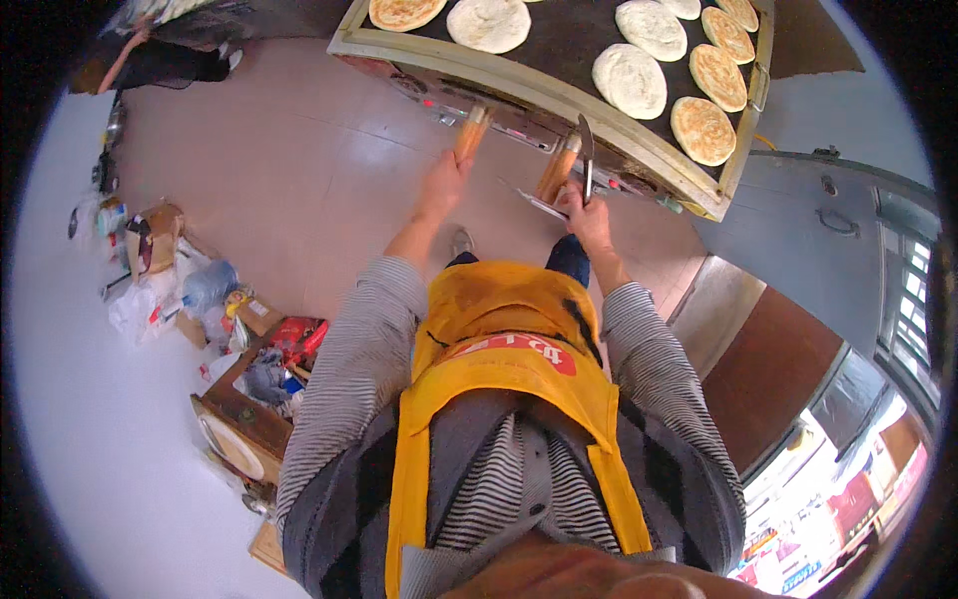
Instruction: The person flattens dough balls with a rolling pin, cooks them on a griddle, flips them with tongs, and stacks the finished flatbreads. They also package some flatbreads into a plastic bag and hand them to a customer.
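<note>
My left hand (444, 183) grips one wooden handle (473, 133) at the near side of a large griddle (464, 56). My right hand (587, 213) is closed around a knife-like metal tool (587, 153) that points up towards the griddle, and a thin light-coloured blade or strip (542, 204) sticks out to its left. A second wooden handle (557, 171) lies just beside the right hand; whether the fingers touch it I cannot tell. On the griddle's dark plate are several flatbreads, some pale (629, 81), others browned (703, 131).
Bags, cartons and a blue plastic water bottle (210, 287) are heaped along the left wall, near a brown wooden cabinet (254, 397). A grey metal door (816, 217) stands at the right. Part of another person (172, 64) shows at the upper left.
</note>
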A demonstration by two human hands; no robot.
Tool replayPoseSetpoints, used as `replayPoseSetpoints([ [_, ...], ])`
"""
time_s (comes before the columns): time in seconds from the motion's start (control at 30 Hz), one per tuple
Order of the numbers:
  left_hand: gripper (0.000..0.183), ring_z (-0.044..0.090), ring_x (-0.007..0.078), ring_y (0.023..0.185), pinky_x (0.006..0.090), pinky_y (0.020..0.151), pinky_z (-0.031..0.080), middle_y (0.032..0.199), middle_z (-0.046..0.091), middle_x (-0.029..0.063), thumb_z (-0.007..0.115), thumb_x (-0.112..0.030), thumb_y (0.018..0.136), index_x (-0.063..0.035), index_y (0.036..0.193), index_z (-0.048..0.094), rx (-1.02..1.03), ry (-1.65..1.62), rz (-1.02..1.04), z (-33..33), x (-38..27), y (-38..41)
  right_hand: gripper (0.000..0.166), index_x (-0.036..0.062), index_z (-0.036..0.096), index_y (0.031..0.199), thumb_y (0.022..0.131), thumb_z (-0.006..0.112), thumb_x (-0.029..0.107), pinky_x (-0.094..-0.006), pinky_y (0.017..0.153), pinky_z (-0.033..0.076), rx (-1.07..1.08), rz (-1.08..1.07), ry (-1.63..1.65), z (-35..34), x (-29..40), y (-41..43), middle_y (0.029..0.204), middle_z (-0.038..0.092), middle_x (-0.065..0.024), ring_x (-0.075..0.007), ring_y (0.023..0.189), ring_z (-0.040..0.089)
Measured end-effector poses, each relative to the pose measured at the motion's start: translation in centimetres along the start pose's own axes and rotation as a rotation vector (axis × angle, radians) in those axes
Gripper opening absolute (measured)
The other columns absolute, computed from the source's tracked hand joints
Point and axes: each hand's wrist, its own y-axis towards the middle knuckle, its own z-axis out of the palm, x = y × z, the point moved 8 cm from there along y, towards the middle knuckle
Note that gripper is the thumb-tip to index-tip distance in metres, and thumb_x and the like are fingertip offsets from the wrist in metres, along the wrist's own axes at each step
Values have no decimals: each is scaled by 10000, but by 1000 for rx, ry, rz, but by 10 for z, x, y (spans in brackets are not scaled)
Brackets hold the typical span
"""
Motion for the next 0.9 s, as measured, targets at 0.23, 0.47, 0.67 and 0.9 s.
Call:
replayPoseSetpoints([
  [0.23,361,640,451,851,522,734,503,907,667,243,600,-343,953,2,1048,554,248,27,-62,-1,93,-133,337,-7,642,798,933,636,301,-306,431,420,-118,101,47,49,-20,-28,586,553,-45,-135,453,523],
  [0.47,369,643,447,821,513,688,505,870,670,241,612,-360,951,0,994,550,312,29,43,-20,144,-188,383,-9,686,833,913,652,364,-318,493,441,56,225,-141,97,-74,-184,624,589,-53,-144,518,563],
  [0.67,410,641,460,783,535,671,500,820,662,256,586,-402,958,7,959,560,201,-68,134,-9,80,-84,386,19,596,830,982,587,373,-286,413,361,-149,246,172,75,-46,-115,645,561,-46,-109,450,472],
  [0.9,426,664,408,739,494,653,513,836,677,213,584,-433,959,-7,967,580,61,-40,223,0,2,36,354,30,618,1085,1038,463,344,-281,412,344,-272,210,712,65,-26,-35,781,639,-75,-114,470,459],
])
